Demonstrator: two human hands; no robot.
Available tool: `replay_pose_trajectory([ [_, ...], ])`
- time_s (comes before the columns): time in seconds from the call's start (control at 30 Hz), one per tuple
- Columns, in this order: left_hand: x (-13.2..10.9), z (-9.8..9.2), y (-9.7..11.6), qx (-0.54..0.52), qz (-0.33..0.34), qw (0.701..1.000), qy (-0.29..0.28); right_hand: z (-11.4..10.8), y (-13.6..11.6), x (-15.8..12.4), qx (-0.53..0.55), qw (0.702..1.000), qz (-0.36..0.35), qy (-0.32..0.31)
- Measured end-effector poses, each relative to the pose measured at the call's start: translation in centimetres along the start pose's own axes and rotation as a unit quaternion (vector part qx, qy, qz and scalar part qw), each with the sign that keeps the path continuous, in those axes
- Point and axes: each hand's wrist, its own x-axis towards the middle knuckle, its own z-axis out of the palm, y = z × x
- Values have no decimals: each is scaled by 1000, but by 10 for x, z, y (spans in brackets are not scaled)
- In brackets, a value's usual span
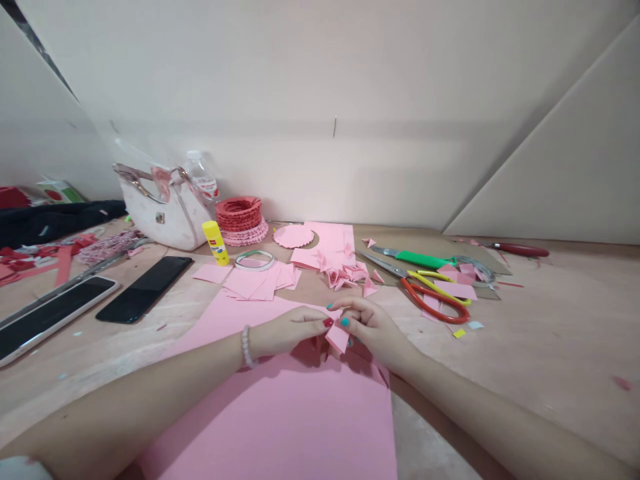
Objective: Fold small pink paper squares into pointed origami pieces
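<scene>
Left hand (287,331) and right hand (373,330) drawn together over a pink sheet (280,417), pinching a small pink paper piece (337,339).

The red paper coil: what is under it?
A pink scalloped coil lies under the red coil. What is beneath the pink coil is covered and cannot be seen.

The left hand (287,332) and right hand (373,328) are pinching a small folded piece of pink paper (337,339) between their fingers above a large pink sheet (270,417). Folded pink pieces (345,273) are lying farther along the table, between a glue stick (216,243) and scissors (433,300).
</scene>
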Motion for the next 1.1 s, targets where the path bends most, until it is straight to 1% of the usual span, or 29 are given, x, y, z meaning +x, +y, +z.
replay_pose_trajectory([
  [0.13, 1, -1, -2, 16, -3, 1000, -14, -1, 1, 0, 1, 1000, -4, 6],
  [0.23, 3, 0, -3, 25, 4, 999, -28, -1, 3, -1, 3, 1000, 3, -6],
  [0.3, 4, 1, -4, 38, 11, 999, -25, -1, 3, -1, 1, 1000, 9, -17],
  [0.47, 3, 3, -5, 114, -4, 993, 15, 1, 0, -4, -35, 998, 10, -47],
  [0.6, 2, 3, -1, 120, 5, 992, 47, 4, -4, -7, -37, 997, 13, -62],
  [0.7, 3, 3, 1, 141, 3, 989, 51, 5, -5, -8, -25, 997, 12, -69],
  [0.77, 4, 3, -1, 162, 3, 986, 51, 5, -5, -8, -28, 997, 3, -67],
  [0.87, 5, 2, -5, 182, 22, 980, 78, 5, -2, -8, -31, 998, -21, -48],
  [0.93, 5, 1, -8, 174, 24, 980, 91, 5, -1, -9, -26, 998, -37, -42],
  [1.0, 5, 2, -10, 157, 10, 983, 91, 5, 1, -10, -36, 997, -50, -41],
  [1.1, 4, 3, -11, 150, -14, 986, 77, 6, 1, -12, -74, 994, -60, -47],
])
